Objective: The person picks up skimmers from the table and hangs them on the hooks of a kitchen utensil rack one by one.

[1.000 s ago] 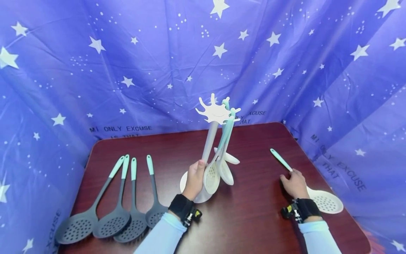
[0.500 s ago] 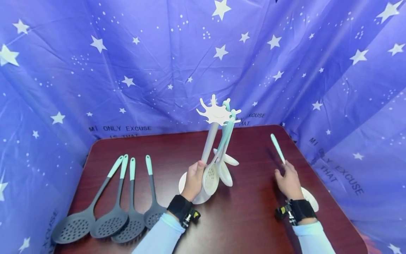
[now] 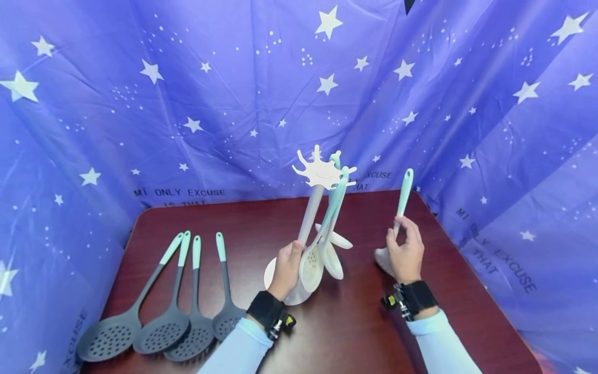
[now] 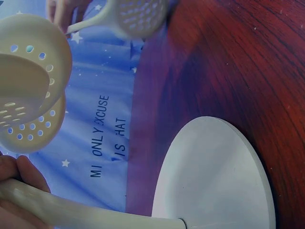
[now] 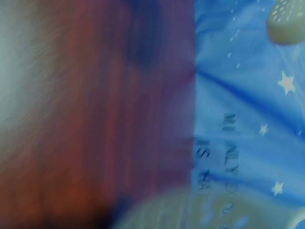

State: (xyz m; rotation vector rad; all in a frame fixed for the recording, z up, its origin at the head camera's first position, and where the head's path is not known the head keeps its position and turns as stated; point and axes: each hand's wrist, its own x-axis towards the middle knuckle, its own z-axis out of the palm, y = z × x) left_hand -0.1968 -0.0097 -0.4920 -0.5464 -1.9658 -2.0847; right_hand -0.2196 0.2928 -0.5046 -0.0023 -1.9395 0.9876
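My left hand [image 3: 286, 267] grips the pole of a white utensil stand [image 3: 322, 173] topped by a ring of hooks. Several pale utensils with mint handles hang on its right side, among them a slotted spoon [image 3: 311, 267]. The stand's round base [image 4: 214, 171] fills the lower part of the left wrist view. To the right, my right hand [image 3: 407, 254] holds a white skimmer by its shaft, mint handle [image 3: 406, 189] pointing up. The skimmer's perforated head [image 4: 141, 18] shows at the top of the left wrist view; in the head view the hand mostly hides it.
Several dark grey perforated utensils [image 3: 165, 330] with mint handles lie on the left of the dark red table [image 3: 355, 322]. A blue star-patterned curtain [image 3: 252, 93] stands close behind the table and along its sides. The right wrist view is blurred.
My right hand has lifted the skimmer off the right side of the table, moved it left toward the stand and tilted its handle upright. The left hand keeps its hold on the pole.
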